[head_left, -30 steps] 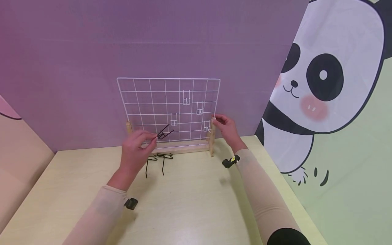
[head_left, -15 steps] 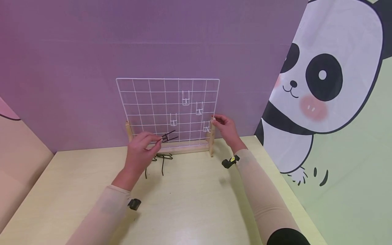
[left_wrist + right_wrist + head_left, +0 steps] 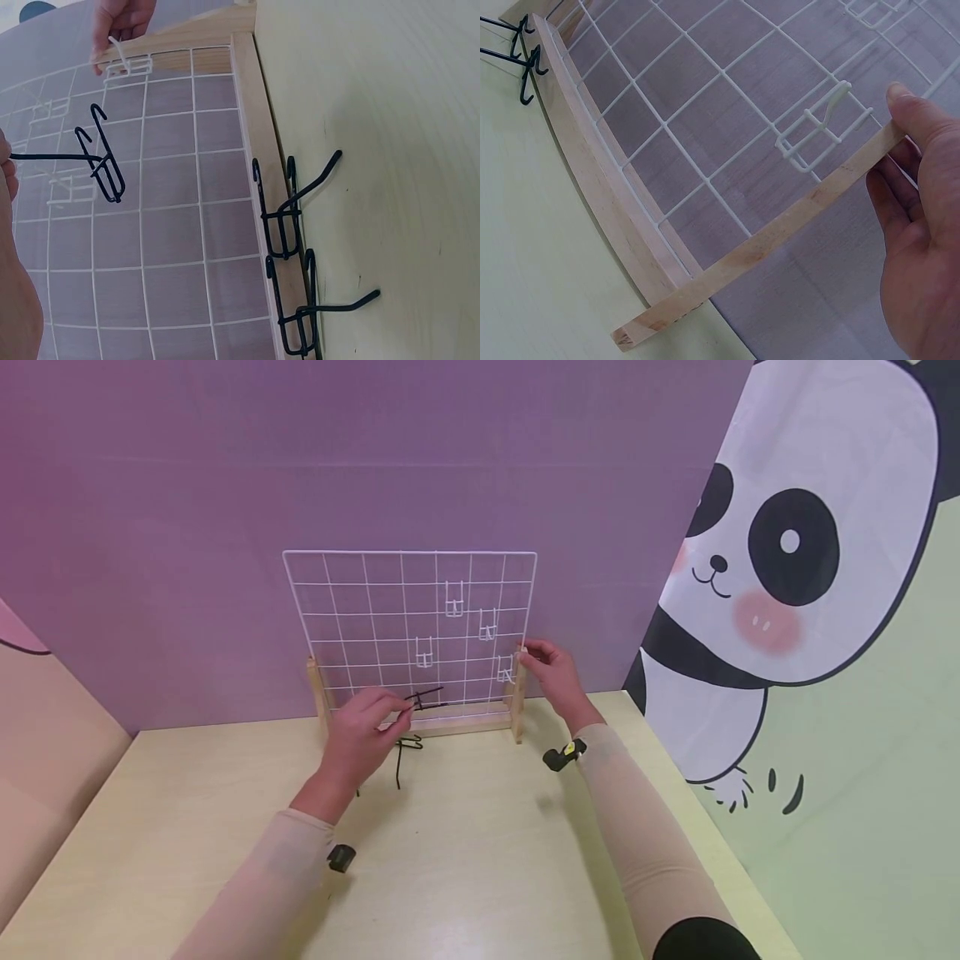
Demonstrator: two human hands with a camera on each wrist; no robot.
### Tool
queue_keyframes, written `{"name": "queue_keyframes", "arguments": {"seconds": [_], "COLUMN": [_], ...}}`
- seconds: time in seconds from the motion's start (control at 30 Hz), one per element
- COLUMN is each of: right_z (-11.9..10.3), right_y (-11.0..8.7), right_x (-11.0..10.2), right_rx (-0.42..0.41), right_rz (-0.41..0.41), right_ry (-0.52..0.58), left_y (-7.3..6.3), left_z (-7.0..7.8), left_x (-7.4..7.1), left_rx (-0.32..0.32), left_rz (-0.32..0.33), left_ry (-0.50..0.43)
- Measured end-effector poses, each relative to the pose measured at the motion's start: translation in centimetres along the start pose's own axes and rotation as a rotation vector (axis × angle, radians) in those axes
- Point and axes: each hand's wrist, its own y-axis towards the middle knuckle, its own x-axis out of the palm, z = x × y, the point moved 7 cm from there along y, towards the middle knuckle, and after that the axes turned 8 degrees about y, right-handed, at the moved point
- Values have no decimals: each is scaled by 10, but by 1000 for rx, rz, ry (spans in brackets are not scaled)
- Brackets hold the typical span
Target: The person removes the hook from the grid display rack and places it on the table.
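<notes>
My left hand pinches the stem of a black wire hook between thumb and fingertips. The hook's two bent prongs stand in front of the white wire grid panel, overlapping its lower part in the head view. On the right, my right hand grips the top of the wooden upright, thumb on one side and fingers behind. Several white hooks hang on the grid's middle and right. Two more black hooks, an upper one and a lower one, lie by the stand's wooden base.
The stand is at the back of a pale wooden table, close to a purple wall. A panda picture covers the wall at right. The left wooden upright is partly behind my left hand.
My left hand has moved right with the black hook, whose prongs have swung from pointing up and right to nearly level. The right hand has stayed on the upright.
</notes>
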Motion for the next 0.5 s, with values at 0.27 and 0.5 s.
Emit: {"name": "queue_keyframes", "arguments": {"seconds": [0.27,0.5], "right_z": [1,1], "right_y": [1,1], "right_x": [0,-1], "right_rx": [9,17], "right_rz": [5,11], "right_ry": [0,-3], "left_y": [-1,-2], "left_z": [2,4], "left_x": [12,22], "left_rx": [-4,-5], "left_rz": [-1,-44], "left_ry": [8,7]}}
